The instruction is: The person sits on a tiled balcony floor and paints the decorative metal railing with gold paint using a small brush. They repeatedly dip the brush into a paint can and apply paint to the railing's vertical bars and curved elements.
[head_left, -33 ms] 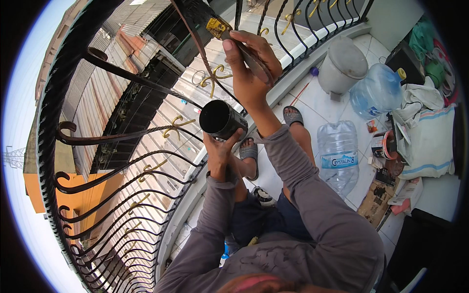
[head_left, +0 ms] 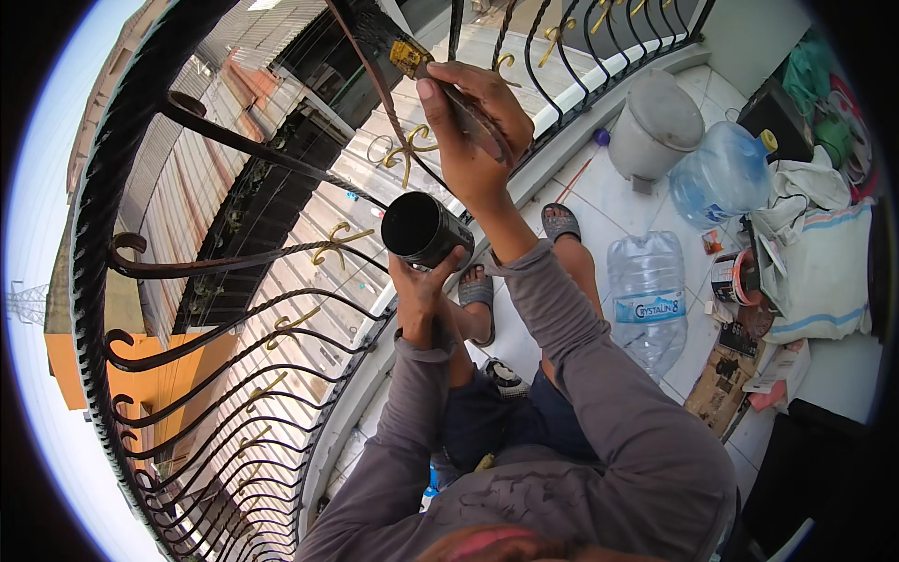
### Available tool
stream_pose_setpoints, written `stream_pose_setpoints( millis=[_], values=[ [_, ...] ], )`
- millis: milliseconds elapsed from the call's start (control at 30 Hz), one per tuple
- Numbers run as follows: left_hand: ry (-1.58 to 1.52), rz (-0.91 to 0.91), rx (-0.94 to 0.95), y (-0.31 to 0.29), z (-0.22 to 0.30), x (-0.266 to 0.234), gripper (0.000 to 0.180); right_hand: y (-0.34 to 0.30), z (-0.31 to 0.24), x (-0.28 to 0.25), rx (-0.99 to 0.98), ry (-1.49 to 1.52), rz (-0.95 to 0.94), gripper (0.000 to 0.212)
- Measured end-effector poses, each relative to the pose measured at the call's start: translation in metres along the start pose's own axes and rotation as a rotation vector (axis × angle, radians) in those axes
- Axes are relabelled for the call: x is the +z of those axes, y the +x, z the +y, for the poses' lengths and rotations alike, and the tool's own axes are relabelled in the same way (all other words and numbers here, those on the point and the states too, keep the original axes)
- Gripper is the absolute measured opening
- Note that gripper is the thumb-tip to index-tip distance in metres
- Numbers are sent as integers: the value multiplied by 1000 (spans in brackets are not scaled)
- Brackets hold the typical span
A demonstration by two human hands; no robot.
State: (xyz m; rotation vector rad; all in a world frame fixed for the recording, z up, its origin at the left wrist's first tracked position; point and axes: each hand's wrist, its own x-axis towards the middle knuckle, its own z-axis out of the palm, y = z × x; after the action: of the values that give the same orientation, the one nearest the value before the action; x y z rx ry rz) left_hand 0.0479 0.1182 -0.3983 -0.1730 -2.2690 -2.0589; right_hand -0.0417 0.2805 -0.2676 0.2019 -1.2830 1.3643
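Observation:
My right hand [head_left: 482, 136] is closed round the handle of a paintbrush [head_left: 409, 59] with a yellow, paint-stained band. Its dark bristles point up and left, at a reddish-brown bar [head_left: 376, 84] of the curved metal railing [head_left: 94, 225]; I cannot tell whether they touch it. Lower down, my left hand [head_left: 421, 292] grips a black paint can [head_left: 442, 242], tilted so that its dark inside shows. The can is beside the railing, just below the gold scroll ornaments [head_left: 408, 150].
Low rooftops [head_left: 178, 187] lie beyond the railing. On the tiled floor at the right are a grey bin [head_left: 657, 122], two large water bottles [head_left: 648, 272] [head_left: 719, 173], a small open tub [head_left: 735, 279], cardboard [head_left: 716, 379] and a white sack [head_left: 824, 281].
My right hand and the paintbrush have shifted slightly left along the railing. My left hand and the paint can have stayed in place.

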Motion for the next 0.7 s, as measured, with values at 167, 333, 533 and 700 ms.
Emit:
stream_pose_setpoints(
  millis=[167,333,533,700],
  values=[
    [107,24,40,2,1,-2,75,3,-2,-3,-153,-11,-35,16],
    [-13,32,41,6,-2,0,76,1,5,-5,-141,-42,-51,16],
    [51,48,114,7,-3,2,77,5,10,-12,-55,-87,-44,14],
    [34,36,52,6,-4,1,78,5,8,-12,-173,-73,-23,21]
  ],
)
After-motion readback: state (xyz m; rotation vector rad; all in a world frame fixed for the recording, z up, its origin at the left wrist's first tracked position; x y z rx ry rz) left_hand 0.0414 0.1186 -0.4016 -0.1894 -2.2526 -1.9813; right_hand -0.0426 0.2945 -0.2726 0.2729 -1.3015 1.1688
